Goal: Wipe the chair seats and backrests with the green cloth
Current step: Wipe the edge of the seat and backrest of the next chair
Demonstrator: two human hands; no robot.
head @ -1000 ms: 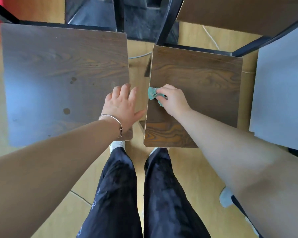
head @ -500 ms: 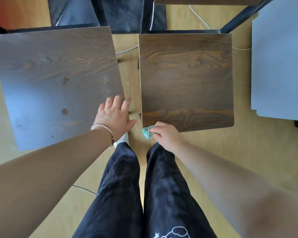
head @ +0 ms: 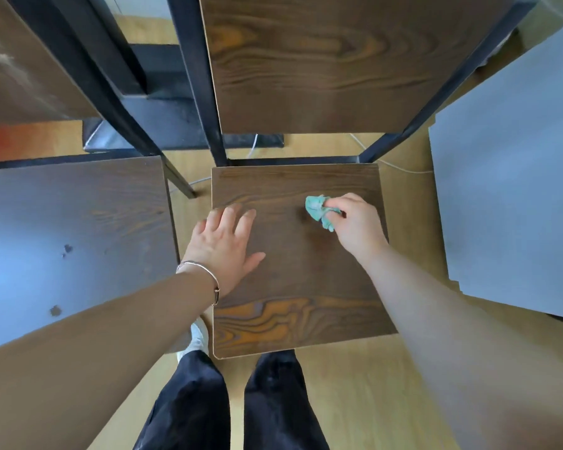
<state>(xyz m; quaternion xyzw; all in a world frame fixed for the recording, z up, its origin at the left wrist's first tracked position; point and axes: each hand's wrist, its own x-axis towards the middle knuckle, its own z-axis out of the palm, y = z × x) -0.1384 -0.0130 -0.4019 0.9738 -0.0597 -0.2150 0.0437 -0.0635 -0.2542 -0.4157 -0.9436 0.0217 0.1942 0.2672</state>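
— Where's the cloth [head: 319,211]?
— The right hand [head: 355,222] pinches it at two o'clock on the seat [head: 306,287]; the left hand [head: 225,245] rests flat, fingers spread, at nine. Best to overlap strokes and reach every corner.

Pale wood floor [head: 355,401] (grey panel [head: 517,157] right).

bright even daylight. blue-white glare on left chair seat [head: 62,228] and grey panel [head: 507,190] at right. wide-angle bending at edges. forearms [head: 468,336] softly blurred. faint shadow beside green cloth [head: 317,207].

No legible text, seemingly.
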